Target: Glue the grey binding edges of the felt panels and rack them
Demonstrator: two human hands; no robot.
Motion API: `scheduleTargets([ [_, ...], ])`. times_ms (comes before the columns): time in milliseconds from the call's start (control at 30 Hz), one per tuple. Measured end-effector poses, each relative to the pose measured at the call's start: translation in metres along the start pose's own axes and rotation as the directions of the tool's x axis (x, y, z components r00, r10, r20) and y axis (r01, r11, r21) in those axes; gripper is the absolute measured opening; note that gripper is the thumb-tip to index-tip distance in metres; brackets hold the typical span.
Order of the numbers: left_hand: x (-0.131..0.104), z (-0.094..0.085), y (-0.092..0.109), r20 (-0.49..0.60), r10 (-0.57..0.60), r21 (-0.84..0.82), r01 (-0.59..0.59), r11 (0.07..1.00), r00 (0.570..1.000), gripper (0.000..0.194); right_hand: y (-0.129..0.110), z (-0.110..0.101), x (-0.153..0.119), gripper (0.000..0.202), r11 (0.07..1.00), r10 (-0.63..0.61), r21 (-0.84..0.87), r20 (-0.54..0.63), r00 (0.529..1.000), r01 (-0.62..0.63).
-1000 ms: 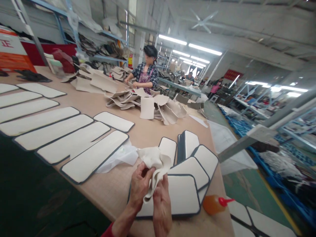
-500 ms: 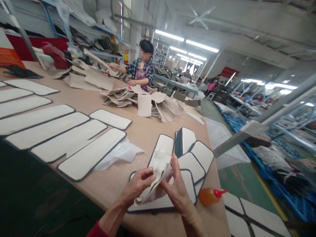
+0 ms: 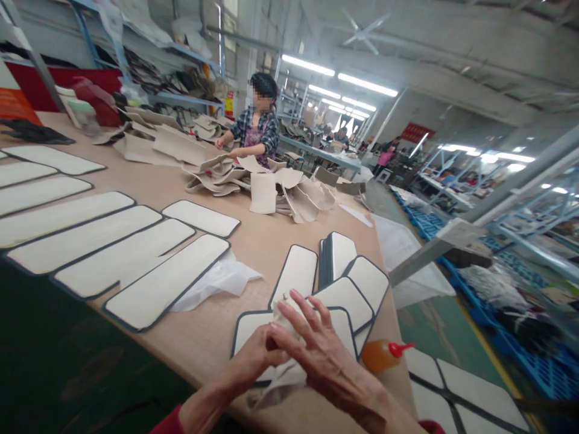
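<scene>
A pale folded piece of material (image 3: 286, 375) is partly hidden between and below my hands at the table's near edge. My left hand (image 3: 257, 357) grips it with curled fingers. Over its upper part lies my right hand (image 3: 312, 337), fingers extended and slightly apart, touching the piece near my left fingertips. Beneath my hands is a white panel with dark edging (image 3: 249, 325). More such panels (image 3: 350, 298) overlap just beyond my right hand. An orange bottle with a red nozzle (image 3: 379, 355) lies on its side to the right.
Dark-edged white panels (image 3: 167, 283) cover the table's left side, beside a thin white sheet (image 3: 217, 283). Beige pieces (image 3: 262, 193) are heaped farther back, where a person in a checked shirt (image 3: 256, 129) handles some. A metal post (image 3: 434, 244) slants at the right.
My right hand has swung over the folded piece, covering its top. The piece has shifted lower. The person across the table has drawn an arm inward and no longer holds up a long beige piece.
</scene>
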State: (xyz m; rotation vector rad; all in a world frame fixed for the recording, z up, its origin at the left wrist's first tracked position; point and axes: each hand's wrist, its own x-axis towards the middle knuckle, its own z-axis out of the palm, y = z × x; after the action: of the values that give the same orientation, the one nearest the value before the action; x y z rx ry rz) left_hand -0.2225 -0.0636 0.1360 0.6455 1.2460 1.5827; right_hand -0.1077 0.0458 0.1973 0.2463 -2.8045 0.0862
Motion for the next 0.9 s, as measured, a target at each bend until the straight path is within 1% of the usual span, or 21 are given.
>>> scheduleTargets([
  [33, -0.001, 0.0, -0.002, 0.006, 0.023, 0.05, -0.024, 0.998, 1.0, 0.01, -0.001, -0.005, -0.001, 0.067, 0.999, -0.024, 0.03, -0.023, 0.999, 0.025],
  [67, -0.001, -0.002, -0.005, 0.002, 0.043, 0.095, -0.044, 0.995, 0.999, 0.01, -0.003, -0.01, -0.002, 0.071, 0.997, -0.002, 0.082, -0.098, 0.995, 0.011],
  [100, 0.0, -0.005, -0.008, -0.022, 0.052, 0.127, -0.048, 0.991, 0.998, 0.01, -0.004, -0.014, -0.004, 0.077, 0.985, 0.08, 0.169, -0.216, 0.973, -0.043],
  [133, 0.003, -0.009, -0.011, -0.084, 0.051, 0.132, -0.039, 0.99, 0.995, 0.011, -0.006, -0.017, -0.006, 0.081, 0.948, 0.219, 0.299, -0.346, 0.912, -0.114],
  [167, 0.005, -0.013, -0.012, -0.162, 0.042, 0.109, -0.025, 0.994, 0.986, 0.014, -0.008, -0.018, -0.009, 0.08, 0.869, 0.388, 0.467, -0.436, 0.812, -0.164],
  [200, 0.008, -0.016, -0.012, -0.225, 0.025, 0.054, -0.013, 0.998, 0.974, 0.02, -0.009, -0.018, -0.011, 0.071, 0.742, 0.559, 0.647, -0.454, 0.694, -0.175],
  [233, 0.011, -0.019, -0.01, -0.254, 0.005, -0.029, -0.013, 1.0, 0.967, 0.028, -0.01, -0.016, -0.013, 0.059, 0.578, 0.699, 0.802, -0.391, 0.599, -0.15],
  [267, 0.013, -0.021, -0.007, -0.244, -0.007, -0.124, -0.024, 0.992, 0.97, 0.036, -0.011, -0.011, -0.015, 0.053, 0.395, 0.787, 0.912, -0.276, 0.551, -0.108],
  [300, 0.014, -0.022, -0.002, -0.209, -0.004, -0.216, -0.042, 0.975, 0.978, 0.042, -0.012, -0.005, -0.017, 0.055, 0.219, 0.828, 0.973, -0.146, 0.541, -0.072],
  [333, 0.015, -0.021, 0.003, -0.158, 0.007, -0.291, -0.054, 0.955, 0.987, 0.045, -0.014, 0.001, -0.018, 0.059, 0.065, 0.841, 0.996, -0.024, 0.54, -0.056],
  [367, 0.015, -0.019, 0.008, -0.108, 0.019, -0.341, -0.055, 0.939, 0.994, 0.046, -0.015, 0.008, -0.02, 0.059, -0.049, 0.846, 0.998, 0.066, 0.529, -0.047],
  [400, 0.014, -0.016, 0.012, -0.077, 0.025, -0.37, -0.052, 0.928, 0.997, 0.045, -0.017, 0.014, -0.021, 0.055, -0.12, 0.853, 0.992, 0.121, 0.507, -0.034],
  [467, 0.012, -0.01, 0.016, -0.054, 0.025, -0.393, -0.044, 0.919, 0.998, 0.042, -0.021, 0.022, -0.022, 0.04, -0.175, 0.87, 0.985, 0.152, 0.468, 0.005],
  [533, 0.01, -0.004, 0.016, -0.04, 0.026, -0.395, -0.039, 0.918, 0.999, 0.041, -0.026, 0.024, -0.02, 0.032, -0.194, 0.875, 0.981, 0.158, 0.457, 0.033],
  [600, 0.009, 0.001, 0.014, -0.029, 0.039, -0.366, -0.047, 0.93, 0.999, 0.041, -0.029, 0.024, -0.017, 0.031, -0.212, 0.864, 0.976, 0.166, 0.476, 0.044],
  [667, 0.009, 0.004, 0.014, -0.039, 0.077, -0.29, -0.085, 0.953, 0.996, 0.04, -0.031, 0.024, -0.014, 0.032, -0.221, 0.841, 0.974, 0.166, 0.515, 0.046],
  [733, 0.009, 0.006, 0.017, -0.055, 0.13, -0.19, -0.139, 0.972, 0.99, 0.034, -0.033, 0.024, -0.012, 0.033, -0.212, 0.812, 0.977, 0.165, 0.561, 0.019],
  [800, 0.008, 0.007, 0.02, -0.052, 0.164, -0.113, -0.169, 0.979, 0.985, 0.027, -0.032, 0.025, -0.012, 0.031, -0.165, 0.788, 0.984, 0.17, 0.592, -0.063],
  [867, 0.006, 0.008, 0.023, -0.052, 0.173, -0.068, -0.177, 0.982, 0.984, 0.02, -0.032, 0.024, -0.01, 0.032, -0.061, 0.776, 0.979, 0.171, 0.607, -0.197],
  [900, 0.005, 0.008, 0.023, -0.07, 0.179, -0.033, -0.182, 0.983, 0.981, 0.017, -0.032, 0.023, -0.009, 0.035, -0.002, 0.771, 0.963, 0.174, 0.613, -0.271],
])
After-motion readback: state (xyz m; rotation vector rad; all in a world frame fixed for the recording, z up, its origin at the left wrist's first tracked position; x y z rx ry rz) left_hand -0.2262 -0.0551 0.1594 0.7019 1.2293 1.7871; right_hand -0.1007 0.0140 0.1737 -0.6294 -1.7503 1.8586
